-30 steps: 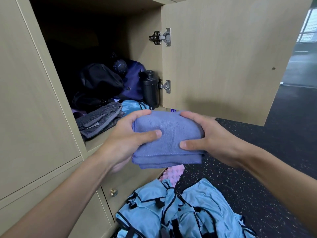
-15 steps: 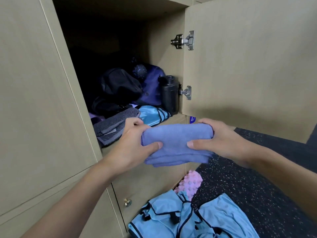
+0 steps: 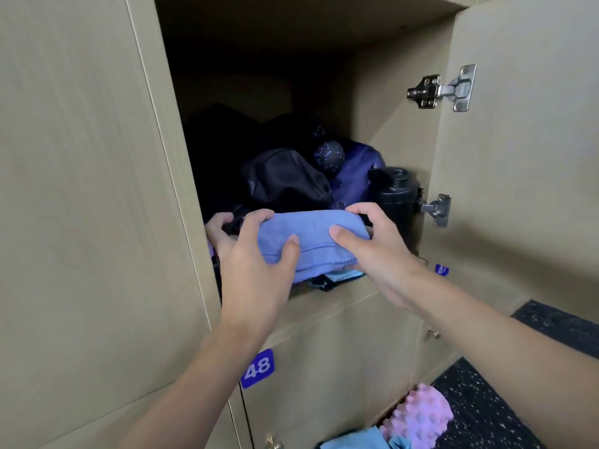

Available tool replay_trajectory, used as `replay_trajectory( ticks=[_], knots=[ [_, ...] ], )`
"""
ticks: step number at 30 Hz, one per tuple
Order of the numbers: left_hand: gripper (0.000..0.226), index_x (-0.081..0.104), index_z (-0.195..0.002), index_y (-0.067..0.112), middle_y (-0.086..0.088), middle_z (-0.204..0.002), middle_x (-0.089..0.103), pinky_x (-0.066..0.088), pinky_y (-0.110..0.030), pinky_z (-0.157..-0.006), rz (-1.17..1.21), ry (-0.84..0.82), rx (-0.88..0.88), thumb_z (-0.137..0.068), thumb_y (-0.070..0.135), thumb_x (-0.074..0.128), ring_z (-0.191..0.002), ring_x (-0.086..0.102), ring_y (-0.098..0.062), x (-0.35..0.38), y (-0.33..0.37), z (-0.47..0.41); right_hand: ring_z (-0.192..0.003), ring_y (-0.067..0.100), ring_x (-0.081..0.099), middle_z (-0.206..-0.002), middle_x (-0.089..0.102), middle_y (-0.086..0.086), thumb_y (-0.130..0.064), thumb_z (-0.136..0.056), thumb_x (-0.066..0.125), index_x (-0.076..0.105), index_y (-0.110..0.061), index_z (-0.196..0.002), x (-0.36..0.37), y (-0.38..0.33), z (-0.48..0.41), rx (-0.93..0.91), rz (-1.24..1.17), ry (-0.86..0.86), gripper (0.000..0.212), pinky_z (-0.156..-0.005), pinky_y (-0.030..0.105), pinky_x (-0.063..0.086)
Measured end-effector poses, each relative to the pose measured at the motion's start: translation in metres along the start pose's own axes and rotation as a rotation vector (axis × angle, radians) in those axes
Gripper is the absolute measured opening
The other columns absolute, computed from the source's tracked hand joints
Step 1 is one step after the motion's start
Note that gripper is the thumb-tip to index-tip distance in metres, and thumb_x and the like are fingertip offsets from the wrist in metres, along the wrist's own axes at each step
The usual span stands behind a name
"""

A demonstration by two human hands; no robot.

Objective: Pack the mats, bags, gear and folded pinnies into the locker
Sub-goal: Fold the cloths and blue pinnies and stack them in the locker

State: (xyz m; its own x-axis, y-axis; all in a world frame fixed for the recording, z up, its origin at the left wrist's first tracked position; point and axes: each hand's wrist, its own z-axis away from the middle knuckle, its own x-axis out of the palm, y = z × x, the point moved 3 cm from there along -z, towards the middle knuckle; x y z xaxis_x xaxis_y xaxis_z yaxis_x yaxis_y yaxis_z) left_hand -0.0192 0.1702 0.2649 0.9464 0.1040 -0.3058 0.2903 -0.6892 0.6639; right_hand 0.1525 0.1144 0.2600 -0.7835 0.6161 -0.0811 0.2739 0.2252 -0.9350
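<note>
A folded blue cloth (image 3: 311, 241) is held at the mouth of the open locker (image 3: 382, 296), lying over the items at its front. My left hand (image 3: 256, 264) grips its left end, thumb on top and fingers wrapped behind. My right hand (image 3: 372, 251) holds its right end, thumb on the near face and fingers over the top. Inside the locker lie a black bag (image 3: 285, 179), a dark blue bag (image 3: 356, 176), a dotted dark ball (image 3: 329, 155) and a black bottle (image 3: 397, 196) standing at the right. A light blue pinnie's edge (image 3: 343, 276) shows under the cloth.
The locker door (image 3: 525, 157) stands open to the right with two metal hinges. Below is a closed locker marked 48 (image 3: 257, 367). On the dark speckled floor (image 3: 486, 413) lie a pink spiked roller (image 3: 421, 413) and light blue pinnies (image 3: 353, 440).
Both hands have carried the folded blue cloth up and forward, from in front of the lower locker onto the items at the open locker's front. The view has moved closer.
</note>
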Motion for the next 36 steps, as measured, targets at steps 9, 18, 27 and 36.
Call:
replay_trajectory(
  ticks=[9, 18, 27, 36],
  knots=[
    [0.051, 0.054, -0.135, 0.001, -0.016, -0.158, 0.019, 0.028, -0.052, -0.116, -0.516, 0.068, 0.001, -0.095, 0.033, 0.056, -0.144, 0.025, -0.037, 0.030, -0.053, -0.007, -0.114, 0.017, 0.052, -0.116, 0.057, -0.005, -0.043, -0.091, 0.062, 0.055, -0.032, -0.128, 0.055, 0.036, -0.062, -0.058, 0.360, -0.133, 0.039, -0.103, 0.030, 0.040],
    [0.043, 0.062, -0.127, 0.011, -0.013, -0.126, 0.056, 0.029, -0.040, -0.098, -0.710, 0.127, 0.228, -0.091, 0.027, 0.044, -0.117, 0.048, -0.032, 0.031, -0.057, -0.001, -0.106, -0.011, 0.040, -0.127, 0.042, -0.011, -0.029, -0.085, 0.075, 0.047, -0.030, -0.138, 0.063, 0.044, -0.049, -0.305, 0.283, -0.215, 0.060, -0.087, -0.005, 0.025],
    [0.057, 0.056, -0.132, 0.001, -0.018, -0.131, 0.054, 0.025, -0.042, -0.104, -0.816, 0.048, 0.121, -0.094, 0.037, 0.034, -0.118, 0.050, -0.035, 0.038, -0.066, 0.001, -0.134, 0.008, 0.033, -0.141, 0.029, -0.016, -0.047, -0.089, 0.053, 0.042, -0.033, -0.145, 0.059, 0.063, -0.052, -0.394, 0.417, -0.277, 0.059, -0.116, 0.036, 0.027],
    [0.054, 0.062, -0.128, 0.009, -0.021, -0.112, 0.065, 0.048, -0.042, -0.086, -1.050, -0.096, 0.128, -0.087, 0.042, 0.052, -0.094, 0.064, -0.037, 0.042, -0.079, -0.001, -0.116, 0.000, 0.033, -0.130, 0.051, -0.010, -0.030, -0.090, 0.069, 0.054, -0.025, -0.137, 0.072, 0.072, -0.056, -0.397, 0.460, -0.305, 0.050, -0.095, 0.005, 0.022]
  ],
)
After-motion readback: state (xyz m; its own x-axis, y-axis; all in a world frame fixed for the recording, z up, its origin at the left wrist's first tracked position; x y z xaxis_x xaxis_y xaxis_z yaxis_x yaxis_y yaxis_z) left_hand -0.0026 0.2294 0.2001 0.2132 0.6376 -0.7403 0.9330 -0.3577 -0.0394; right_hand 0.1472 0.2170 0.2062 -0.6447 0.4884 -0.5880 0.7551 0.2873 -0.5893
